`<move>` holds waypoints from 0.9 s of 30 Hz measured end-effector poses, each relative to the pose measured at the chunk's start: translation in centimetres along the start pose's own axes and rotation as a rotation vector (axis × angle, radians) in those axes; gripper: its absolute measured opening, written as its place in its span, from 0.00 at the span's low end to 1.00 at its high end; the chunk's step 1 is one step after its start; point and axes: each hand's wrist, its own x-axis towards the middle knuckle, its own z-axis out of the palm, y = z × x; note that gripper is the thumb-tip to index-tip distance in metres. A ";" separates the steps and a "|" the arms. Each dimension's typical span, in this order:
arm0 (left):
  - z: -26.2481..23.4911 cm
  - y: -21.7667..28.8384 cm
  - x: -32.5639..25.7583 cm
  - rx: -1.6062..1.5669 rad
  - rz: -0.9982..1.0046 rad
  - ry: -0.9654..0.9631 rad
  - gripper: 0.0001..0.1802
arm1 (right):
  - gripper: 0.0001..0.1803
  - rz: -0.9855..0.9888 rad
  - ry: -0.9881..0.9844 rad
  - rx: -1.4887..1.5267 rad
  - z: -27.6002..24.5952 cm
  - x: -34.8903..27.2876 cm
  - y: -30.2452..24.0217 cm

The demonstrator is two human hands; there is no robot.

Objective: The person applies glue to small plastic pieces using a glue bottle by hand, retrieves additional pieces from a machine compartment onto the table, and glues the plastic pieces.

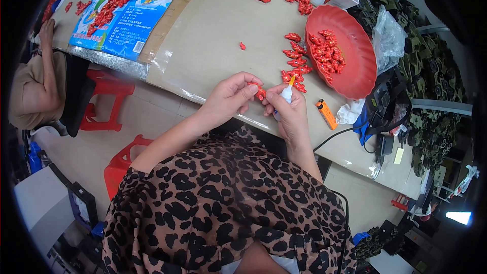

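Close to the table's front edge, my left hand point(232, 96) pinches a small red figurine point(260, 93). My right hand point(292, 111) is closed around a small white glue bottle point(287, 94) with a yellow tip pointing up and away from me. The fingertips of that hand also reach the figurine's right side. A column of similar red figurines point(296, 63) lies just beyond my right hand. Farther right, a red scalloped bowl point(362, 66) holds several more of them. One small red piece point(242, 46) lies alone beyond my left hand.
At the far left, a pile of red pieces point(119, 0) covers part of a blue printed sheet point(122, 33). An orange lighter point(326, 114) and a crumpled white tissue point(350, 111) lie right of my hand. A clear plastic bag point(388, 38) sits behind the bowl. Another person's arm point(48, 56) rests at left.
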 end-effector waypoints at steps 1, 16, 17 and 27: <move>0.0 -0.1 0.0 0.004 -0.018 0.001 0.11 | 0.04 0.000 -0.005 0.014 -0.1 0.0 0.1; -0.1 0.1 -0.1 0.055 0.031 -0.059 0.09 | 0.05 0.049 -0.034 -0.023 0.1 0.0 -0.5; -0.1 0.0 -0.1 0.052 0.032 -0.055 0.09 | 0.05 0.054 -0.041 -0.023 0.1 0.0 -0.5; -0.2 -0.1 -0.2 0.059 0.065 -0.088 0.08 | 0.04 0.097 -0.031 -0.039 0.2 0.0 -0.7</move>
